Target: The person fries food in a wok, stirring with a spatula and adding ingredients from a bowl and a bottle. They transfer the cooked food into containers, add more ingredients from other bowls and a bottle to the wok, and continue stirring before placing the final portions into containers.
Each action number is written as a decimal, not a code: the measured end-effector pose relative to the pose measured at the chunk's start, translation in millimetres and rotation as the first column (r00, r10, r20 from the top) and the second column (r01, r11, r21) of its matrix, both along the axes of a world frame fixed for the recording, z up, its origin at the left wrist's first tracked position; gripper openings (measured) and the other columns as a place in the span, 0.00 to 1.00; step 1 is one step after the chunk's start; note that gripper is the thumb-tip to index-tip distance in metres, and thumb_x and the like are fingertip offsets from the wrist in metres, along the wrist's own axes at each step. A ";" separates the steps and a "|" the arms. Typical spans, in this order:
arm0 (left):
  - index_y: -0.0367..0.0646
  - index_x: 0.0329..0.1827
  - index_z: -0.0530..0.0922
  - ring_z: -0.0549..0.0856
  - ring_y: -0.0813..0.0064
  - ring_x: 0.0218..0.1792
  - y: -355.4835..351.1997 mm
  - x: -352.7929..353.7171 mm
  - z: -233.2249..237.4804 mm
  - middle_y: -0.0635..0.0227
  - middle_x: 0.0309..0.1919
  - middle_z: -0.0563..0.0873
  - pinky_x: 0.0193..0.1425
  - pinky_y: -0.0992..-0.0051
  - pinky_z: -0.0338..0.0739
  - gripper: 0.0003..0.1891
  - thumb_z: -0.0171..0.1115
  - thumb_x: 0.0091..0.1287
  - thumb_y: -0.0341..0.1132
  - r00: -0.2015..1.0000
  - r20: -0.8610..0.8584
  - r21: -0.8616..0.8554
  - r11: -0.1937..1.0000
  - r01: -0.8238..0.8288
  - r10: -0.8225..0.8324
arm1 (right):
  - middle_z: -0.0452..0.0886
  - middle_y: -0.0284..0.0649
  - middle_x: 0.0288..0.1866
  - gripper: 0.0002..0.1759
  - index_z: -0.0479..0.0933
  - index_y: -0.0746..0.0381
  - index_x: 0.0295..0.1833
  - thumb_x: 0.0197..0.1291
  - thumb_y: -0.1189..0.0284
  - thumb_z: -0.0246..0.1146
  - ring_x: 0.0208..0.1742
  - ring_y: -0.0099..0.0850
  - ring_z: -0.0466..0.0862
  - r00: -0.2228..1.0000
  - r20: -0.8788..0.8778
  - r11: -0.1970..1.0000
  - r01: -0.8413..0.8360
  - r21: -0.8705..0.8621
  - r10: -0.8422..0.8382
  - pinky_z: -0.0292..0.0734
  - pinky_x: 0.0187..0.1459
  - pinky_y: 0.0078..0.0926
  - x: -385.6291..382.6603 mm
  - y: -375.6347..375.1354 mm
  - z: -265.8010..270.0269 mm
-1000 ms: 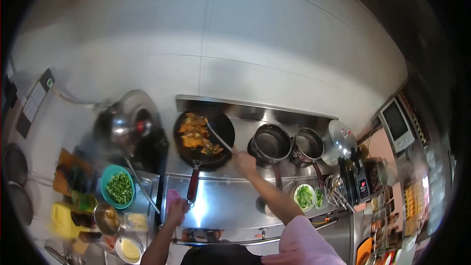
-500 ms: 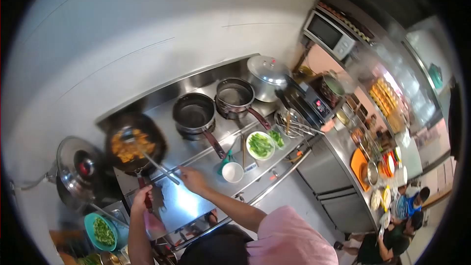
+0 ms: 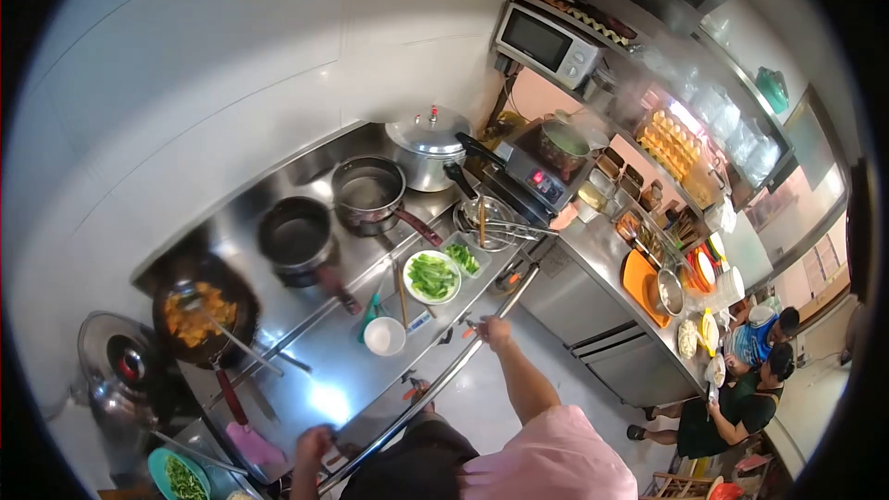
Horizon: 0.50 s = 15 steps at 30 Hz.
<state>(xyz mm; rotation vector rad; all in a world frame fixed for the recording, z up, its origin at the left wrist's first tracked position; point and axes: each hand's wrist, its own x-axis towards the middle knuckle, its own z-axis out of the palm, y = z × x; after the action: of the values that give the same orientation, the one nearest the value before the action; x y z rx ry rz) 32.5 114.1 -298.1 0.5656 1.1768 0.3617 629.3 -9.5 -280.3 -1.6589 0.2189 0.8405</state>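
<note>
My right hand (image 3: 496,331) is at the front rail of the stove, its fingers closed around a stove knob (image 3: 472,325) that they partly cover. Low in the view, my left hand (image 3: 315,444) is near the counter's front edge, apart from the wok handle; blur hides how its fingers lie. The black wok (image 3: 244,301) sits at the left end of the stove with orange-brown pieces of food (image 3: 202,315) in it. A metal ladle (image 3: 231,338) rests in the food, its handle pointing toward me. A pink cloth (image 3: 256,449) lies below the wok's handle.
Two dark saucepans (image 3: 294,233) and a pressure cooker (image 3: 429,148) stand along the back. Nearer are a bowl of greens (image 3: 431,276) and a white cup (image 3: 384,336). A glass lid (image 3: 116,361) leans at far left. Two people (image 3: 755,398) are at right.
My left hand has let go of the wok handle and moved right. My right hand has left the ladle and reached the knob at the front rail. The view has swung right.
</note>
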 end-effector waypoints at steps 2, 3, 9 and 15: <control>0.39 0.43 0.82 0.81 0.78 0.30 -16.9 85.0 19.8 0.69 0.29 0.82 0.33 0.74 0.78 0.11 0.60 0.72 0.39 0.961 -0.041 0.052 0.960 0.275 -0.273 | 0.85 0.46 0.33 0.11 0.79 0.67 0.45 0.65 0.69 0.59 0.27 0.34 0.84 1.000 0.006 1.000 0.015 -0.025 -0.015 0.78 0.23 0.33 48.4 14.2 -6.1; 0.40 0.43 0.82 0.82 0.76 0.30 -19.8 132.7 32.2 0.68 0.30 0.83 0.35 0.74 0.79 0.11 0.59 0.73 0.39 0.944 0.015 0.078 0.942 0.327 -0.329 | 0.85 0.47 0.33 0.12 0.79 0.67 0.44 0.65 0.69 0.60 0.27 0.34 0.84 1.000 0.027 0.999 0.004 -0.048 -0.003 0.78 0.22 0.33 70.7 27.2 -8.8; 0.40 0.45 0.81 0.86 0.70 0.35 9.7 405.8 14.3 0.63 0.34 0.86 0.42 0.70 0.82 0.16 0.55 0.77 0.45 0.906 0.144 0.043 0.917 0.396 -0.398 | 0.82 0.46 0.27 0.15 0.78 0.72 0.41 0.66 0.67 0.59 0.22 0.32 0.81 0.958 0.166 0.972 -0.227 -0.056 0.233 0.74 0.20 0.31 174.1 76.6 -45.9; 0.36 0.48 0.78 0.87 0.67 0.33 41.4 523.6 -46.3 0.59 0.36 0.87 0.39 0.68 0.86 0.13 0.51 0.77 0.38 0.996 0.048 -0.157 0.986 -0.064 0.072 | 0.79 0.44 0.21 0.18 0.79 0.72 0.32 0.65 0.66 0.59 0.19 0.30 0.79 0.926 0.253 0.960 -0.276 -0.055 0.281 0.72 0.18 0.27 180.7 92.1 -55.1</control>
<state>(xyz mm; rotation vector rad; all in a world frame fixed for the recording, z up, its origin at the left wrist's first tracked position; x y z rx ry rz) 556.1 155.5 -344.4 0.3788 1.1635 0.3377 810.0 82.6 -335.4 -1.8234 -0.1975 0.8213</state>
